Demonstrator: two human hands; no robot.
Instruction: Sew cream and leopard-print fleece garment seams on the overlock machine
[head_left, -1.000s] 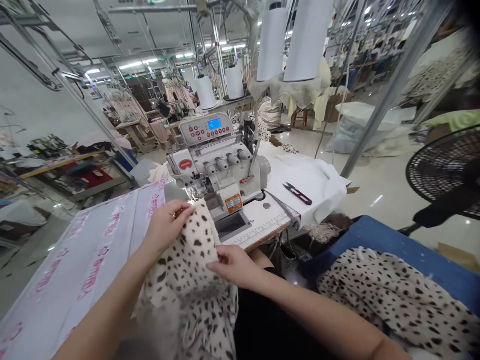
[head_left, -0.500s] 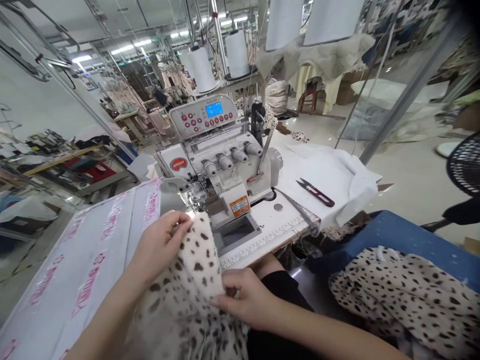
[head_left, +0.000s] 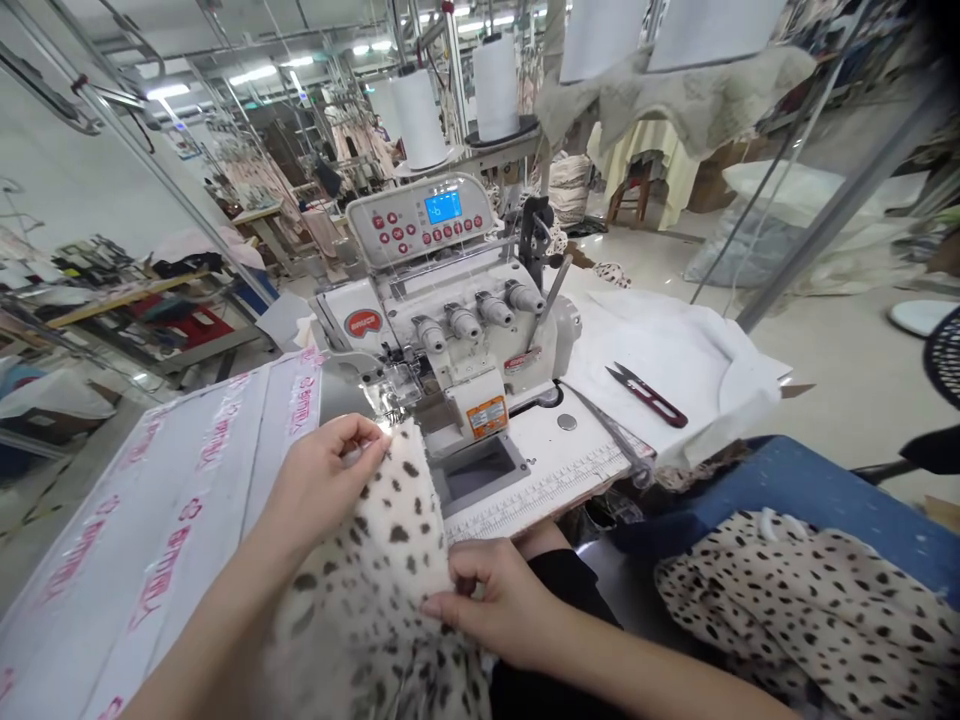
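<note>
Cream fabric with dark spots (head_left: 401, 510) hangs between my two hands, its top edge close to the needle area of a white overlock sewing machine (head_left: 450, 330). My left hand (head_left: 330, 475) pinches the fabric's upper corner, just in front of the presser foot (head_left: 396, 405). Lower down, my right hand (head_left: 495, 595) grips the right edge of the same fabric between thumb and fingers. The fabric's lower part drops toward my lap and is blurred.
Thread snips (head_left: 646, 394) lie on white cloth (head_left: 697, 350) right of the machine. More spotted fabric (head_left: 810, 610) rests on a blue surface (head_left: 795, 470) at the right. A plastic-wrapped board (head_left: 202, 500) extends on the left. Thread cones (head_left: 495, 90) stand behind the machine; a fan (head_left: 943, 355) is far right.
The view has shifted slightly, so the machine and snips appear a little further right. Both hands keep their hold on the fabric, almost unmoved.
</note>
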